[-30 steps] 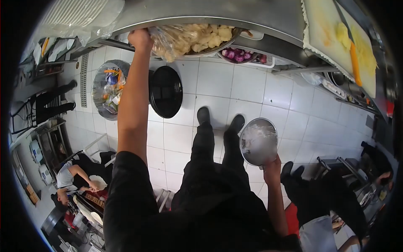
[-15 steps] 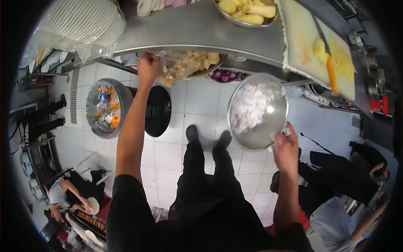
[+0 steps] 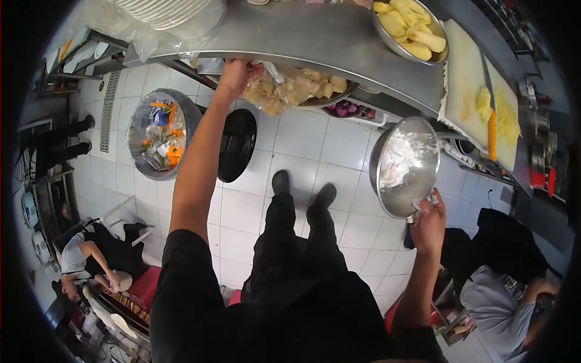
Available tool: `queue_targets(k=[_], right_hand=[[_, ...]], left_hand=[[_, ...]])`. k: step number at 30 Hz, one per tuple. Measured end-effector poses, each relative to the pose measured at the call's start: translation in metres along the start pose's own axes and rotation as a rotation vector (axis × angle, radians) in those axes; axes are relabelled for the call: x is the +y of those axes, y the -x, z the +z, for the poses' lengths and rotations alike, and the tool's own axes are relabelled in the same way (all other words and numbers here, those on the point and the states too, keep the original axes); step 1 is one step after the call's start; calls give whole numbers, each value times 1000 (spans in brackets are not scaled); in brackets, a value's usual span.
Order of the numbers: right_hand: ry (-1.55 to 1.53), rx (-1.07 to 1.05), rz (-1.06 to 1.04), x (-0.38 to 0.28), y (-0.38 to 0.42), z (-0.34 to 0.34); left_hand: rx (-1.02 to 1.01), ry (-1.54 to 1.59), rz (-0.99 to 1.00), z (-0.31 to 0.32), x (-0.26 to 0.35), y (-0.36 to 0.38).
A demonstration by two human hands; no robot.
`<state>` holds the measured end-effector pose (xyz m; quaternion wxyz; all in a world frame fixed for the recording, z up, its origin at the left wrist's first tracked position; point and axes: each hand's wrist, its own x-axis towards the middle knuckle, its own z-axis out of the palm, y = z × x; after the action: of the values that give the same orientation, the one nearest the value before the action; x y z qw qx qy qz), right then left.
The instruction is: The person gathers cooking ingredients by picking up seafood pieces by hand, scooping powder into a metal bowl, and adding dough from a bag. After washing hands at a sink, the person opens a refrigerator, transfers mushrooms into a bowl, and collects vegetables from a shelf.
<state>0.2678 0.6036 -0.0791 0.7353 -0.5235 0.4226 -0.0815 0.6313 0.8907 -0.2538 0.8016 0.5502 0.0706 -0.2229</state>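
My left hand (image 3: 237,77) is closed on a crumpled clear plastic bag (image 3: 269,94) just under the counter edge. Pale brown chunks (image 3: 327,86) lie beside and partly behind the bag, in a wide pan below the counter. Whether chunks are inside the bag is hard to tell. My right hand (image 3: 428,225) grips the near rim of a steel bowl (image 3: 396,196), held tilted in the air over the floor. White, powdery stuff clings inside the bowl, and some white shows on my right fingers.
On the steel counter (image 3: 290,36) stand a bowl of peeled yellow vegetables (image 3: 417,30), a cutting board (image 3: 460,85) with an orange-handled knife (image 3: 491,136), and stacked white plates (image 3: 172,12). A lined bin (image 3: 158,136) stands at left. Other people work at both lower sides.
The steel bowl has tipped further and shifted right with my right hand. My left hand keeps the plastic bag at the counter edge. The whole view has shifted slightly.
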Motion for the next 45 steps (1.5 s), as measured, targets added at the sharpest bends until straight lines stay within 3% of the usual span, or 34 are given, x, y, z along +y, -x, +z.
queue_targets(k=[3,6,12,15,18,20,22,24,30,35,39,42,45], right_hand=[[2,-69,82,15,4,-7],[24,-58,120,19,9,3],[36,3,157,33,14,18],[144,-45,208,34,18,16],[144,-33,243,42,19,11],[91,-4,247,50,20,10],[99,-23,269,56,20,3],[97,-22,273,58,21,1],[92,7,285,63,23,-11],[161,48,304,60,25,-14],[113,46,287,66,22,-15],[79,67,287,78,20,-19],[118,24,305,83,18,-27]], left_hand=[[-101,-96,112,18,19,23],[-134,-705,213,7,19,10],[-27,-1378,598,21,8,-6],[170,-1378,845,13,-7,-24],[158,-1407,650,2,0,-29],[81,-243,491,-2,-20,-54],[62,342,343,13,-20,-49],[111,364,289,26,-15,-40],[-67,788,11,20,-16,-28],[-107,257,35,34,-2,44],[-71,-222,145,18,1,50],[-49,-95,164,15,-1,42],[-102,272,52,16,7,42]])
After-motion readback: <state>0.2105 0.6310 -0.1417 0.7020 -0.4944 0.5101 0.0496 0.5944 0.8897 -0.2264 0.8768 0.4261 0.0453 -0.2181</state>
